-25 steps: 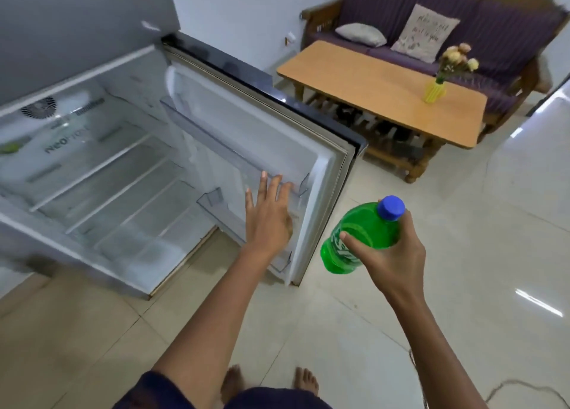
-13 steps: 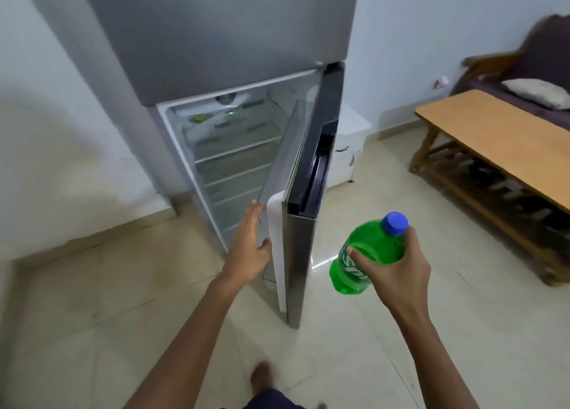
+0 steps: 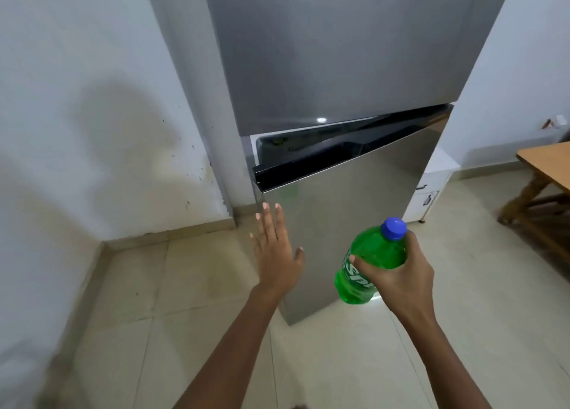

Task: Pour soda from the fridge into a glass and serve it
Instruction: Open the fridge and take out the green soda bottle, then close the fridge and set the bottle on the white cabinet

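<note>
A green soda bottle (image 3: pixel 367 263) with a blue cap (image 3: pixel 394 228) is tilted in my right hand (image 3: pixel 398 277), which grips it around the upper body. The silver fridge (image 3: pixel 336 54) stands straight ahead. Its lower door (image 3: pixel 345 205) is almost closed, with a narrow gap left at the top left corner. My left hand (image 3: pixel 276 251) is flat with fingers spread, at the door's left edge. No glass is in view.
A white wall (image 3: pixel 77 100) runs along the left down to the tiled floor (image 3: pixel 154 316). A corner of a wooden table (image 3: pixel 546 168) shows at the right edge. A small white cabinet (image 3: pixel 431 189) sits behind the fridge's right side.
The lower fridge door has swung from wide open to nearly closed, pushed by my left hand. The view has turned left to face the fridge. The bottle stays in my right hand.
</note>
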Demonstrator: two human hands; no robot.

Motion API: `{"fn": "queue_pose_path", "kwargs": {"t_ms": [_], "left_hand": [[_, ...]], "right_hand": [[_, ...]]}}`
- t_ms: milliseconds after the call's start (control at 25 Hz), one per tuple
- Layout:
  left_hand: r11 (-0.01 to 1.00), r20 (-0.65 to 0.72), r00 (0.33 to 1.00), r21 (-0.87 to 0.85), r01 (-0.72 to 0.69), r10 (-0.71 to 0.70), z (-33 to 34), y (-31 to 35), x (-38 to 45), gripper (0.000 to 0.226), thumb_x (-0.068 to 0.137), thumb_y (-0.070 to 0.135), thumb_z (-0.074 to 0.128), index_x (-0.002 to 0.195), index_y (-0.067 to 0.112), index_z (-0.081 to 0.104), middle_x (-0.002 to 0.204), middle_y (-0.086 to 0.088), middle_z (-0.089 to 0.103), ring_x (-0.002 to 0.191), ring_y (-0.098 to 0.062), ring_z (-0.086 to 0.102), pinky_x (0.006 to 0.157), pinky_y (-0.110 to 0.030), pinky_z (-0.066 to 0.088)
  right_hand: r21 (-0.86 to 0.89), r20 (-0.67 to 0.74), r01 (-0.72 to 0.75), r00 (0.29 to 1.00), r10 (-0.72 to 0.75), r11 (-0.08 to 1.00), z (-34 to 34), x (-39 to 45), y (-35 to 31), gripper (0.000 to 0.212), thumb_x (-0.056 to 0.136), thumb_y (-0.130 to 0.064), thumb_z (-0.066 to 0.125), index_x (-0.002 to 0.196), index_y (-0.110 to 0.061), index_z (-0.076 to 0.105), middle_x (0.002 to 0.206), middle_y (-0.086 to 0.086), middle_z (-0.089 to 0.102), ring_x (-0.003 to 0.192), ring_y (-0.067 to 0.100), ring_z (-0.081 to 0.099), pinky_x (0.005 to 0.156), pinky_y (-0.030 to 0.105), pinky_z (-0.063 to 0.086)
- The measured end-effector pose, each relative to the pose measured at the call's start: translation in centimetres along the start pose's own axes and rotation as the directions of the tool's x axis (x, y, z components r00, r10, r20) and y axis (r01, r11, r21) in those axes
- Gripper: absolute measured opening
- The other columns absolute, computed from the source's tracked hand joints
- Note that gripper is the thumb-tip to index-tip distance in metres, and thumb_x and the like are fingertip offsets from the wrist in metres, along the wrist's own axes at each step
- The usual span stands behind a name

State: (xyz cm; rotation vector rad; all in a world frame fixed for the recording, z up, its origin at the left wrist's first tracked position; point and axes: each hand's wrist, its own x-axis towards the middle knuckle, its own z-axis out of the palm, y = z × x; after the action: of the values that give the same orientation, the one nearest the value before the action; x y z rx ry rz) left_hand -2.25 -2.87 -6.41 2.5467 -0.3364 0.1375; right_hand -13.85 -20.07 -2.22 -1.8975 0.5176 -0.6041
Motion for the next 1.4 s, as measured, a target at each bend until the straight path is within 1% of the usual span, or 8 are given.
{"fn": "queue_pose_path", "kwargs": {"t_ms": [240, 560, 800, 880, 1000, 1160, 1280, 1400], "left_hand": [[0.984, 0.072, 0.99, 0.138, 0.113, -0.123, 1.3, -2.9, 8.6, 0.103, 0.089, 0.033, 0.059, 0.148, 0.012, -0.022, 0.156, -0.007, -0.03, 0.147, -0.032, -0.019, 0.117, -0.058, 0.0], [0.994, 0.094, 0.99, 0.049, 0.101, -0.105, 1.7, -4.8, 13.6, 0.105, 0.089, 0.037, 0.06, 0.149, 0.015, -0.023, 0.158, -0.001, -0.028, 0.148, -0.028, -0.016, 0.116, -0.055, 0.001], [0.997, 0.071, 0.995, -0.012, 0.071, -0.07, 2.5, -5.1, 14.0, 0.1, 0.091, 0.038, 0.058, 0.151, 0.016, -0.019, 0.159, -0.002, -0.026, 0.148, -0.025, -0.014, 0.117, -0.049, 0.001], [0.995, -0.043, 0.998, -0.088, 0.048, -0.051, 3.1, -4.3, 13.6, 0.087, 0.092, 0.034, 0.057, 0.154, 0.014, 0.0, 0.162, -0.005, -0.012, 0.15, -0.027, 0.002, 0.118, -0.047, 0.014], [0.951, -0.206, 0.977, -0.31, -0.005, -0.062, 4.2, -1.5, 12.8, 0.061, 0.093, 0.024, 0.057, 0.147, 0.012, 0.032, 0.156, -0.007, 0.029, 0.142, -0.024, 0.032, 0.114, -0.039, 0.032], [0.821, -0.071, 0.994, -0.57, 0.027, -0.082, 7.1, 4.5, 11.7, 0.036, 0.092, 0.016, 0.059, 0.127, 0.017, 0.053, 0.115, 0.003, 0.067, 0.106, -0.016, 0.064, 0.089, -0.025, 0.047], [0.731, 0.067, 0.998, -0.68, 0.056, -0.014, 10.9, 9.5, 11.4, 0.025, 0.092, 0.01, 0.059, 0.116, 0.017, 0.058, 0.101, 0.002, 0.066, 0.096, -0.012, 0.065, 0.076, -0.006, 0.044], [0.675, 0.15, 0.987, -0.734, 0.074, 0.055, 15.6, 15.9, 11.5, 0.025, 0.091, 0.007, 0.058, 0.111, 0.022, 0.057, 0.098, 0.001, 0.066, 0.088, 0.006, 0.062, 0.077, -0.003, 0.044]], "right_hand": [[-0.017, 0.008, 0.018, 1.0, -0.018, 1.0, 3.8, 4.0, -0.6, 0.064, 0.059, -0.026, 0.091, 0.109, -0.035, 0.052, 0.093, -0.011, 0.062, 0.09, 0.019, 0.059, 0.074, 0.028, 0.045], [-0.047, -0.01, 0.026, 1.0, -0.027, 0.999, 6.9, 7.3, -0.5, 0.068, 0.061, -0.025, 0.09, 0.118, -0.022, 0.054, 0.098, -0.004, 0.06, 0.092, 0.02, 0.056, 0.073, 0.025, 0.043], [-0.029, -0.039, 0.021, 0.999, -0.022, 0.999, 6.4, 7.4, -0.7, 0.064, 0.061, -0.024, 0.09, 0.112, -0.032, 0.051, 0.096, -0.011, 0.058, 0.092, 0.016, 0.055, 0.069, 0.015, 0.04], [-0.028, -0.052, 0.019, 0.998, -0.02, 0.999, 5.5, 7.3, -0.7, 0.065, 0.062, -0.023, 0.09, 0.111, -0.034, 0.049, 0.093, -0.018, 0.057, 0.087, 0.009, 0.054, 0.068, 0.01, 0.039], [-0.026, -0.094, -0.005, 0.996, 0.003, 1.0, 3.2, 7.4, -0.1, 0.064, 0.061, -0.026, 0.089, 0.112, -0.035, 0.051, 0.094, -0.021, 0.059, 0.089, -0.002, 0.057, 0.069, 0.01, 0.041], [-0.027, -0.204, -0.037, 0.979, 0.03, 0.999, -1.2, 8.3, 1.8, 0.067, 0.06, -0.029, 0.09, 0.116, -0.034, 0.053, 0.097, -0.02, 0.062, 0.094, 0.001, 0.06, 0.073, 0.019, 0.047], [-0.033, -0.277, -0.043, 0.96, 0.032, 0.999, -5.7, 9.6, 3.3, 0.065, 0.059, -0.029, 0.09, 0.111, -0.037, 0.053, 0.094, -0.021, 0.063, 0.091, -0.001, 0.06, 0.072, 0.019, 0.047], [-0.065, -0.32, -0.03, 0.947, 0.008, 0.997, -11.7, 12.0, 5.8, 0.066, 0.057, -0.03, 0.091, 0.111, -0.039, 0.054, 0.094, -0.022, 0.063, 0.091, 0.002, 0.06, 0.075, 0.021, 0.049]]}}
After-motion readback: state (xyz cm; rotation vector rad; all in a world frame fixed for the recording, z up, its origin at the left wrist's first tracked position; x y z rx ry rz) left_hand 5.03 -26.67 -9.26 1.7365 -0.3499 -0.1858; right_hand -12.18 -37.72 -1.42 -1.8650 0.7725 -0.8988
